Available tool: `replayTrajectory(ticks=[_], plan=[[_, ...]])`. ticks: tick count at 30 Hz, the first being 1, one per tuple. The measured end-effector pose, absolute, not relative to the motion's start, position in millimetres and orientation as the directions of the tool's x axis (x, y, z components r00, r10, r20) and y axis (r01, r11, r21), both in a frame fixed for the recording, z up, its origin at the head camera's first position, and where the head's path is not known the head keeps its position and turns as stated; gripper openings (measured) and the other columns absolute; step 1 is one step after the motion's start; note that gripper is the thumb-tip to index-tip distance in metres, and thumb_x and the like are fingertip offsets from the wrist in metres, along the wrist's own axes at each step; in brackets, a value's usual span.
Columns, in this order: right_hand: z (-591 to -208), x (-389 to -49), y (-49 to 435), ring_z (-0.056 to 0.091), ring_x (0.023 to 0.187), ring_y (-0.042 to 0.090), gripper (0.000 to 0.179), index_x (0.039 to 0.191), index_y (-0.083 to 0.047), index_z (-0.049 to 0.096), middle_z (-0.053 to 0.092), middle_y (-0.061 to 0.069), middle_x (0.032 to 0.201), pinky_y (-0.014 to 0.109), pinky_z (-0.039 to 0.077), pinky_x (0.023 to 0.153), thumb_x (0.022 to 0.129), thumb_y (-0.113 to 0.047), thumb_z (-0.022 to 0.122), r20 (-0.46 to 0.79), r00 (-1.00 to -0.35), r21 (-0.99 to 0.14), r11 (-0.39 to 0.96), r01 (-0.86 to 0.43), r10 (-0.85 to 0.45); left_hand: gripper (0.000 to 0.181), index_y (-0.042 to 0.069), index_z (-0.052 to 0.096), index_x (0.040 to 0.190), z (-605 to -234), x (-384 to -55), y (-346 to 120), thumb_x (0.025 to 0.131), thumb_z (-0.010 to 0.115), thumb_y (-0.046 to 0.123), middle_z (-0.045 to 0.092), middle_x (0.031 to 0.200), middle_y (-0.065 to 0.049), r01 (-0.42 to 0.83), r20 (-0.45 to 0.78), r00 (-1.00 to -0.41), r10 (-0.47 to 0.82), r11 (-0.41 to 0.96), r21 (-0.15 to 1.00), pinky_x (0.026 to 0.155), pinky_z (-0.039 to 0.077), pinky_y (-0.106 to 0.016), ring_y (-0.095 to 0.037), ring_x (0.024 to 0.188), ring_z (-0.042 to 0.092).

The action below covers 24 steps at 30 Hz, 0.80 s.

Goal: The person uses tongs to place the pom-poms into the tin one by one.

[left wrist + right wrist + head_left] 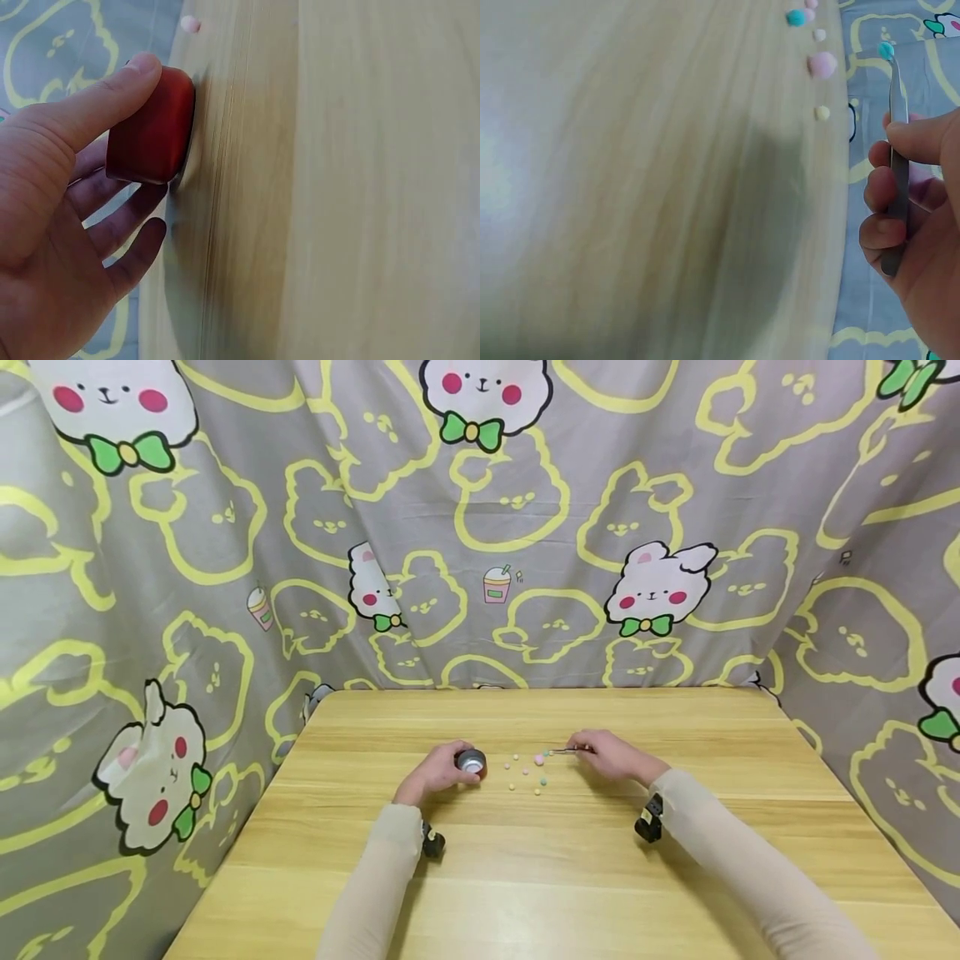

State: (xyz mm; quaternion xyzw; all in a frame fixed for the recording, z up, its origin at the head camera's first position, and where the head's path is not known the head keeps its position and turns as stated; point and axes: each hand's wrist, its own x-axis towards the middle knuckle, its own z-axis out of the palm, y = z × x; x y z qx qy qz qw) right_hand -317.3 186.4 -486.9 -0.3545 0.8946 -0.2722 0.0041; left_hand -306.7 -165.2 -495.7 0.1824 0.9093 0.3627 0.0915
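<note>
Head view, left hand (435, 771) grasping small tin (472, 762), right hand (611, 755) pinching tweezers (564, 750), tip bead blurred.

Smooth matt pale wood table (525, 877); on it a glossy red cup (150, 127), metal tweezers (897, 150), fuzzy pompoms (822, 65); printed cloth backdrop (525, 527) behind.

Long beige sleeves (375, 893), black wrist cameras (649, 820) — bare hands
</note>
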Motion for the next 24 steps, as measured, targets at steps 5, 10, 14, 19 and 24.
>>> replayTrajectory(ticks=[5, 10, 14, 19, 24], plan=[[-479.5, -318.1, 179.6, 0.054, 0.079, 0.015, 0.016, 0.104, -0.005, 0.064, 0.064, 0.010, 0.093, 0.036, 0.045, 0.070, 0.093, -0.002, 0.053, 0.199, -0.737, -0.499, 0.581, -0.643, -0.646, 0.059, 0.003, 0.055, 0.126, -497.2, -307.1, -162.6, 0.077, 0.080, 0.022, 0.060, 0.117, -0.011, 0.257, -0.043, -0.918, 0.395, 0.673, 0.693, 0.094, 0.042, -0.041, -0.026, 0.108, 0.055], [-474.9, -319.3, 172.7, 0.056, 0.082, 0.016, 0.016, 0.104, -0.005, 0.064, 0.065, 0.013, 0.095, 0.037, 0.046, 0.072, 0.093, -0.002, 0.053, 0.216, -0.727, -0.493, 0.570, -0.658, -0.652, 0.058, 0.002, 0.055, 0.125, -498.5, -306.5, -160.2, 0.076, 0.080, 0.020, 0.060, 0.116, -0.012, 0.239, -0.049, -0.922, 0.383, 0.666, 0.707, 0.095, 0.041, -0.041, -0.027, 0.108, 0.055], [-472.8, -319.4, 166.0, 0.057, 0.085, 0.017, 0.016, 0.105, -0.005, 0.064, 0.065, 0.012, 0.096, 0.037, 0.046, 0.073, 0.094, -0.002, 0.053, 0.206, -0.726, -0.496, 0.569, -0.656, -0.656, 0.056, 0.002, 0.055, 0.124, -500.3, -305.3, -158.7, 0.076, 0.080, 0.020, 0.061, 0.113, -0.011, 0.225, -0.053, -0.924, 0.378, 0.653, 0.723, 0.093, 0.042, -0.041, -0.025, 0.106, 0.055], [-468.1, -319.4, 154.4, 0.055, 0.080, 0.016, 0.016, 0.105, -0.005, 0.064, 0.065, 0.013, 0.095, 0.035, 0.045, 0.070, 0.095, -0.004, 0.052, 0.189, -0.723, -0.513, 0.561, -0.650, -0.665, 0.052, 0.003, 0.057, 0.119, -501.5, -305.4, -158.4, 0.076, 0.081, 0.018, 0.062, 0.109, -0.008, 0.227, -0.046, -0.924, 0.379, 0.643, 0.732, 0.092, 0.042, -0.040, -0.023, 0.102, 0.056], [-462.1, -320.8, 141.4, 0.052, 0.076, 0.014, 0.015, 0.104, -0.004, 0.064, 0.064, 0.013, 0.093, 0.032, 0.044, 0.067, 0.095, -0.005, 0.052, 0.190, -0.712, -0.523, 0.544, -0.656, -0.676, 0.052, 0.004, 0.057, 0.119, -501.0, -305.4, -160.1, 0.076, 0.081, 0.019, 0.062, 0.109, -0.007, 0.224, -0.047, -0.925, 0.377, 0.642, 0.733, 0.092, 0.042, -0.040, -0.022, 0.103, 0.056]])
